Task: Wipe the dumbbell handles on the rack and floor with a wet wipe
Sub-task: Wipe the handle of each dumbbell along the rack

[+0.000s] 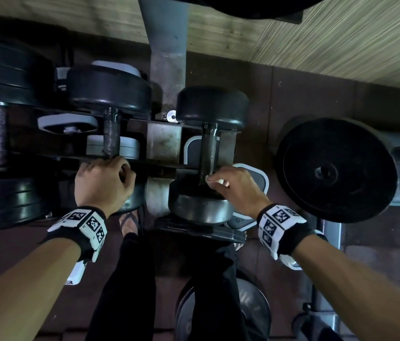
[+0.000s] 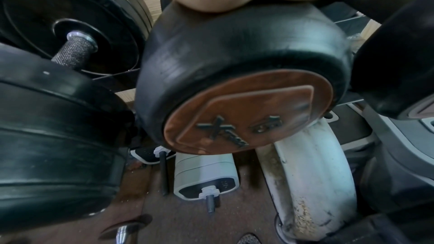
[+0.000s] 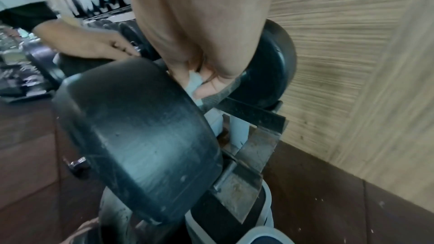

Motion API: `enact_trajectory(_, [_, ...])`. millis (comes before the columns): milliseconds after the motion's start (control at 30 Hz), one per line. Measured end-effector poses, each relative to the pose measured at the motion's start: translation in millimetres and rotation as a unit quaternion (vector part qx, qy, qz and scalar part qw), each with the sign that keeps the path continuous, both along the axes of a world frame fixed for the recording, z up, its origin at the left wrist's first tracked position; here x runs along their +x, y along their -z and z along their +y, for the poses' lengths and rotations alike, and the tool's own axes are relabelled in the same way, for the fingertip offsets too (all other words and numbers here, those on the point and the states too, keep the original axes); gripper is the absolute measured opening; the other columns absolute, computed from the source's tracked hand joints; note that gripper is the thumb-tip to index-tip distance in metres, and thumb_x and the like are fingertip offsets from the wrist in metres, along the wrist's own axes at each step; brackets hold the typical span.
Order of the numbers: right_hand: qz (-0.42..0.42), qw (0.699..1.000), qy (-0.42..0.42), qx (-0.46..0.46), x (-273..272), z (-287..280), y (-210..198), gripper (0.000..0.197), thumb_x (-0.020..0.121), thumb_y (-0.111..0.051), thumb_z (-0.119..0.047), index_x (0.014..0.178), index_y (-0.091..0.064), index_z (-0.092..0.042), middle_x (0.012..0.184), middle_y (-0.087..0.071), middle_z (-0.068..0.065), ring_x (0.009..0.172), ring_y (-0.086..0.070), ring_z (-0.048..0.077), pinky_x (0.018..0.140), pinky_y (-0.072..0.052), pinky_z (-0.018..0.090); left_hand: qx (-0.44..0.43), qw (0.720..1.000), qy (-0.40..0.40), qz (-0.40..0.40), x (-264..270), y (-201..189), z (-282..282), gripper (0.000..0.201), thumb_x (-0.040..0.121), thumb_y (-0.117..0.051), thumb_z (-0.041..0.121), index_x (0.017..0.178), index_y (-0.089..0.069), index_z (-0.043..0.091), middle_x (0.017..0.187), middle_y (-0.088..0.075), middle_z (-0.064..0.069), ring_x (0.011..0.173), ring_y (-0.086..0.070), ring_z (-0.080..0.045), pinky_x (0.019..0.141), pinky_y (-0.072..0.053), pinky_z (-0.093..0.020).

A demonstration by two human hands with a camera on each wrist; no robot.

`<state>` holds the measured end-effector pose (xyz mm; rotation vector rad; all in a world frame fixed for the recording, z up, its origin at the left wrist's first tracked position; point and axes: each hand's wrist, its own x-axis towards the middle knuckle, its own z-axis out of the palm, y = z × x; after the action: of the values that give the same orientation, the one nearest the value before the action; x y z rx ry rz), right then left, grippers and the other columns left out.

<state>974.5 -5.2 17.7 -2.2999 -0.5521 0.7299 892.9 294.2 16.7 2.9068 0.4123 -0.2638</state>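
Two black rubber-headed dumbbells lie across the rack rails. My left hand (image 1: 110,169) curls over the near head of the left dumbbell (image 2: 234,53), just below its rough dark handle (image 1: 111,136); the left wrist view shows only the palm resting on that head. The right hand (image 1: 214,179) pinches a small white wet wipe (image 1: 219,181) against the near end of the right dumbbell's handle (image 1: 209,148). In the right wrist view the wet wipe (image 3: 195,83) is squeezed between the fingers (image 3: 211,88) and the knurled handle (image 3: 220,95), right beside the near head (image 3: 131,136).
A grey rack upright (image 1: 167,70) stands between the two dumbbells. Plate-loaded dumbbells (image 1: 2,77) fill the rack to the left. A big black weight plate (image 1: 336,171) leans at the right. White-grey adjustable dumbbells (image 2: 206,173) sit on the brown floor below. My legs (image 1: 130,279) stand close to the rack.
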Motion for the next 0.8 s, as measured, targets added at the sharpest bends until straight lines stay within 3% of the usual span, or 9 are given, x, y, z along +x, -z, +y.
enact_trajectory(100, [-0.048, 0.996, -0.069, -0.003, -2.3, 9.6, 2.0, 0.013, 0.09, -0.068, -0.003, 0.097, -0.076, -0.01, 0.094, -0.067, 0.004, 0.081, -0.064, 0.016, 0.079, -0.053, 0.027, 0.005, 1.0, -0.005, -0.011, -1.7, -2.3, -0.7, 0.022, 0.083, -0.05, 0.036, 0.081, -0.066, 0.022, 0.067, -0.066, -0.002, 0.066, -0.061, -0.029, 0.073, -0.043, -0.04])
enact_trajectory(167, [-0.022, 0.998, -0.063, 0.001, -1.1, 9.6, 2.1, 0.013, 0.091, -0.07, -0.006, 0.101, -0.077, -0.01, 0.098, -0.07, 0.004, 0.085, -0.065, 0.014, 0.082, -0.05, 0.019, 0.007, 1.0, -0.007, -0.01, -1.8, -0.5, -0.1, 0.023, 0.083, -0.049, 0.037, 0.081, -0.067, 0.022, 0.067, -0.066, -0.002, 0.068, -0.062, -0.029, 0.074, -0.043, -0.04])
enact_trajectory(267, [0.039, 0.999, -0.032, 0.01, 5.3, 4.4, 0.7, 0.011, 0.091, -0.072, -0.012, 0.099, -0.079, -0.01, 0.097, -0.074, -0.003, 0.078, -0.06, -0.007, 0.076, -0.039, 0.001, 0.002, 1.0, -0.018, -0.01, -2.4, -0.4, -1.2, 0.025, 0.084, -0.048, 0.037, 0.081, -0.067, 0.022, 0.068, -0.066, -0.002, 0.068, -0.062, -0.029, 0.073, -0.044, -0.039])
enact_trajectory(333, [0.084, 0.996, 0.004, 0.011, 7.7, 1.5, 1.5, 0.008, 0.09, -0.074, -0.015, 0.096, -0.079, -0.014, 0.092, -0.074, -0.011, 0.078, -0.061, -0.013, 0.074, -0.04, 0.002, -0.001, 1.0, -0.024, -0.011, -2.4, -0.8, -1.4, 0.025, 0.083, -0.049, 0.037, 0.08, -0.067, 0.022, 0.068, -0.066, -0.002, 0.068, -0.062, -0.029, 0.072, -0.045, -0.038])
enact_trajectory(433, [0.1, 0.992, 0.074, -0.023, 3.6, -4.5, 7.2, 0.006, 0.091, -0.072, -0.021, 0.094, -0.078, -0.019, 0.087, -0.069, -0.018, 0.08, -0.062, -0.005, 0.073, -0.039, 0.01, -0.005, 0.999, -0.029, -0.018, -2.0, 0.0, -1.5, 0.024, 0.083, -0.049, 0.037, 0.08, -0.068, 0.021, 0.067, -0.066, -0.003, 0.066, -0.061, -0.029, 0.071, -0.045, -0.038])
enact_trajectory(533, [0.122, 0.977, 0.131, -0.113, 5.2, -1.2, 21.4, 0.016, 0.093, -0.069, -0.026, 0.077, -0.068, -0.027, 0.083, -0.065, -0.005, 0.08, -0.058, 0.012, 0.072, -0.041, 0.027, -0.008, 0.999, -0.037, -0.03, -3.3, 0.5, -1.0, 0.024, 0.083, -0.049, 0.036, 0.078, -0.067, 0.021, 0.066, -0.066, -0.002, 0.065, -0.061, -0.029, 0.07, -0.045, -0.037])
enact_trajectory(600, [0.162, 0.971, 0.115, -0.133, 10.5, 10.8, 28.5, 0.019, 0.094, -0.063, -0.013, 0.075, -0.065, -0.017, 0.081, -0.065, 0.005, 0.081, -0.06, 0.019, 0.071, -0.046, 0.033, -0.008, 0.999, -0.038, -0.03, -3.8, 1.5, -0.7, 0.024, 0.082, -0.049, 0.036, 0.078, -0.067, 0.021, 0.066, -0.066, -0.002, 0.065, -0.061, -0.029, 0.07, -0.045, -0.037])
enact_trajectory(667, [0.202, 0.966, 0.107, -0.121, 15.2, 18.5, 30.1, 0.017, 0.094, -0.056, -0.002, 0.082, -0.067, -0.007, 0.08, -0.065, 0.006, 0.077, -0.061, 0.017, 0.068, -0.048, 0.025, -0.008, 0.999, -0.038, -0.029, -3.2, 2.2, -0.4, 0.023, 0.082, -0.05, 0.035, 0.077, -0.067, 0.021, 0.065, -0.065, -0.002, 0.065, -0.061, -0.029, 0.069, -0.046, -0.037])
enact_trajectory(800, [0.171, 0.974, 0.107, -0.101, 11.3, 4.0, 24.2, 0.017, 0.094, -0.066, -0.014, 0.079, -0.069, -0.021, 0.078, -0.062, -0.005, 0.074, -0.056, 0.009, 0.067, -0.039, 0.022, -0.007, 0.999, -0.042, -0.03, -2.8, 2.4, 0.2, 0.019, 0.082, -0.054, 0.033, 0.076, -0.067, 0.021, 0.064, -0.065, -0.001, 0.063, -0.06, -0.027, 0.068, -0.046, -0.036])
